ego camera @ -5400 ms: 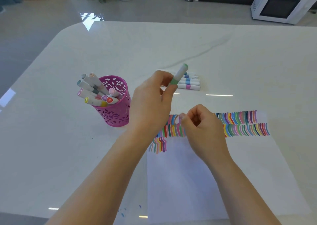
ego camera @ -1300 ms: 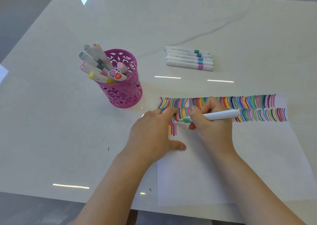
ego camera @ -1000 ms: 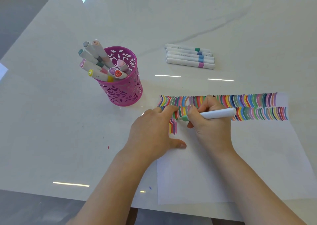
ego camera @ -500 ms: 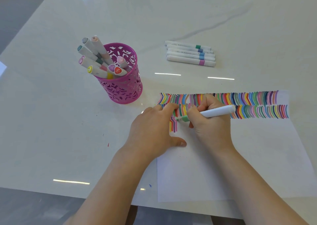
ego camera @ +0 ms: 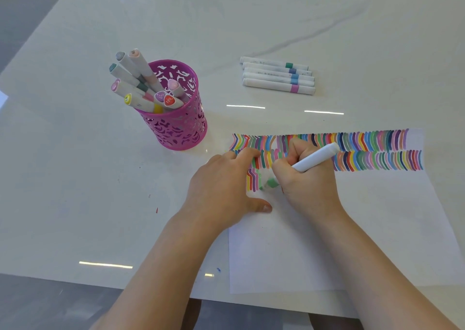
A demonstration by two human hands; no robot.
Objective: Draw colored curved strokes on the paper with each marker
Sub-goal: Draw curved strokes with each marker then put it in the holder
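Right hand [ego camera: 308, 181] grips green marker [ego camera: 314, 157], tip now lower: green stroke [ego camera: 259, 176] nearly done; left hand [ego camera: 221, 186], fingers flat, pins paper [ego camera: 352, 229].

The white green-tipped marker [ego camera: 314, 157], held aloft in the left hand [ego camera: 221, 191] seconds ago, has passed to the right hand [ego camera: 309, 183], its tip sliding down the white paper sheet [ego camera: 352, 229] to leave a fresh pale green curved stroke [ego camera: 259, 177], while the left hand has settled flat on the sheet's edge.

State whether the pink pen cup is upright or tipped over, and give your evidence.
Upright. The pink pen cup stands on its base on the table, opening upward, with markers leaning out.
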